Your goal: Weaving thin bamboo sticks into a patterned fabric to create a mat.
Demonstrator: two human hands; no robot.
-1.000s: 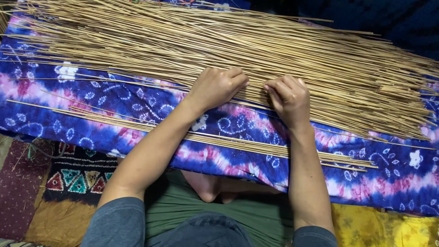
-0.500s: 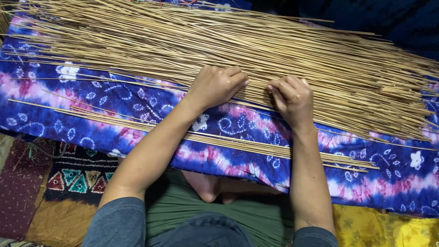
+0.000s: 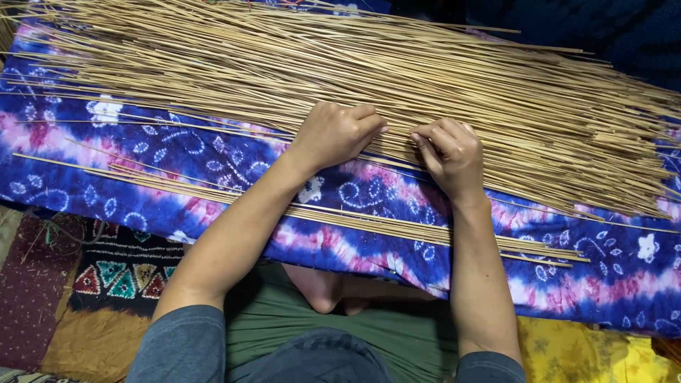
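A big heap of thin pale straw-coloured sticks (image 3: 298, 64) lies spread across a blue, purple and pink tie-dye cloth (image 3: 156, 156). My left hand (image 3: 333, 133) rests knuckles-up at the heap's near edge, its fingers curled onto some sticks. My right hand (image 3: 448, 150) sits just to its right, fingertips pinching thin sticks at the same edge. A smaller, separate row of sticks (image 3: 340, 216) lies on the cloth nearer to me, passing under both forearms.
The cloth covers a low raised surface over my lap. My bare foot (image 3: 319, 287) and green trousers show below it. Patterned mats (image 3: 106, 273) lie on the floor at left, a yellow cloth (image 3: 582, 351) at lower right. Dark blue fabric (image 3: 610, 35) is at upper right.
Both hands stay at the heap's near edge. The fingers have shifted only slightly on the sticks.
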